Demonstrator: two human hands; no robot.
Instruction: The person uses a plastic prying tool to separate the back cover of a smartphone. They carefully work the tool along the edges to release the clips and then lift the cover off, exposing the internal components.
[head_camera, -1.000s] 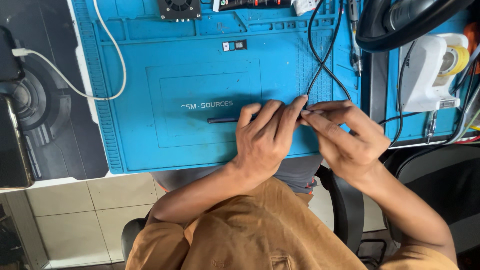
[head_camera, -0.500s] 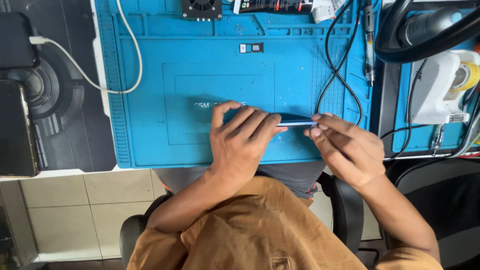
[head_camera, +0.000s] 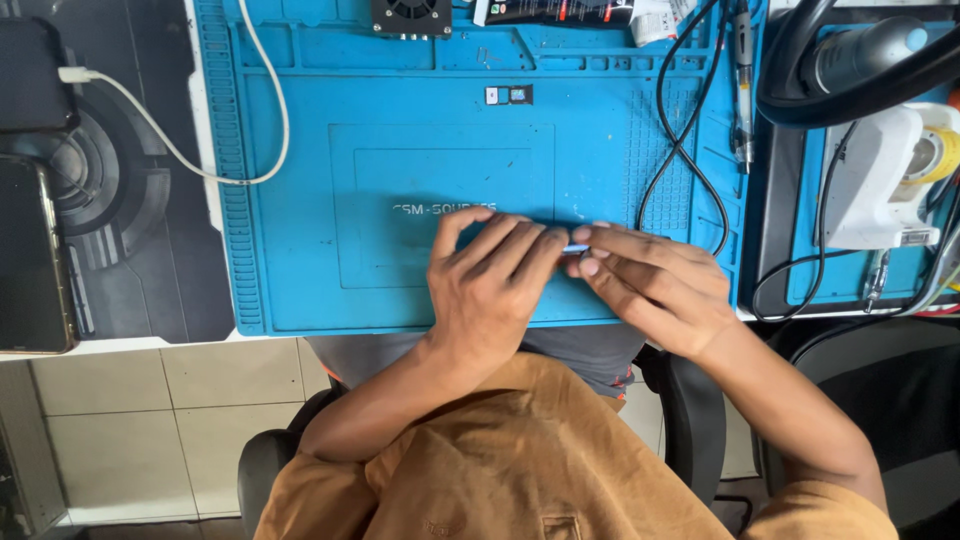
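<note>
My left hand (head_camera: 490, 290) lies palm down on a blue work mat (head_camera: 400, 170), its fingers curled over a slim blue device. Only a small light sliver of the slim blue device (head_camera: 576, 248) shows between the two hands. My right hand (head_camera: 650, 280) meets the left from the right, and its fingertips pinch the device's exposed end. The fingertips of both hands touch near the mat's front middle. Most of the device is hidden under my left fingers.
A white cable (head_camera: 200, 165) loops across the mat's left side and a black cable (head_camera: 690, 150) curls at its right. A dark phone (head_camera: 35, 260) lies far left. A small fan (head_camera: 412, 15), two tiny parts (head_camera: 508, 95) and a white device (head_camera: 880, 180) sit behind.
Half a second ago the blue device showed between my hands. My hands have since closed together over it and almost cover it. The view has shifted slightly.
</note>
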